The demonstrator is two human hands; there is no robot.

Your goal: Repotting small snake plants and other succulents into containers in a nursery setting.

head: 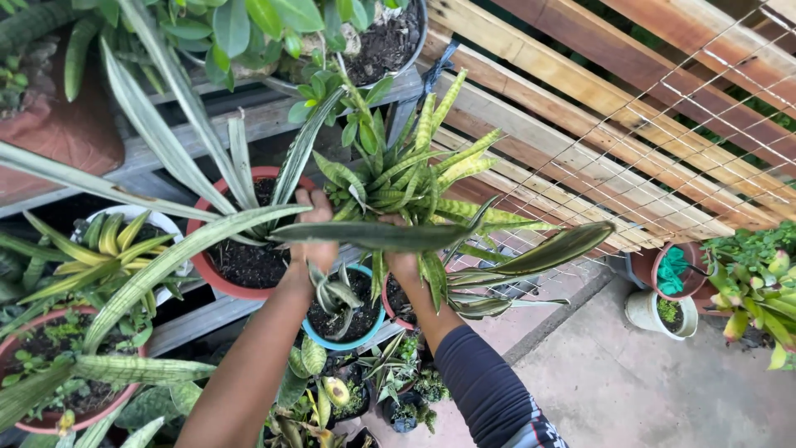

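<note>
My left hand (313, 250) reaches up between a terracotta pot (217, 278) holding a tall snake plant and a spiky yellow-green rosette plant (406, 170). Its fingertips lie against the leaves at the rosette's left side. A long dark-green leaf (373, 236) crosses over the hand and hides its grip. My right hand (405, 267), on an arm in a dark sleeve, sits under the rosette, closed on its base just above a small red pot (387, 309). A blue pot (344, 340) with a small plant stands directly below and between both hands.
Potted plants crowd grey wooden shelves on the left, among them a white pot (166, 224) and a large red one (91, 411). A slatted wooden fence with wire mesh (630, 124) runs on the right. More pots (663, 314) stand on the concrete floor (630, 390).
</note>
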